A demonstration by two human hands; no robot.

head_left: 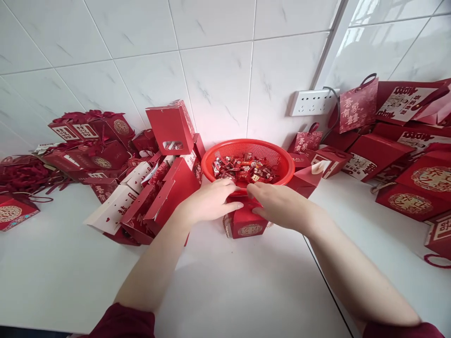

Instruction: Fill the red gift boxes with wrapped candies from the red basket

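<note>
A small red gift box with a gold round emblem stands on the white table in front of me. My left hand grips the upper left of this box, thumb pointing inward and fingers bent over the far side. From the other side my right hand holds the upper right part, fingers curled at the top edge. Both hands partly hide the box's top. Just behind them is a red plastic basket, round and perforated, with many wrapped candies in it.
Flat, partly folded boxes lean left of the basket, with an upright red box among them. Finished-looking boxes are piled far left, and more boxes are stacked right. A power strip is on the tiled wall.
</note>
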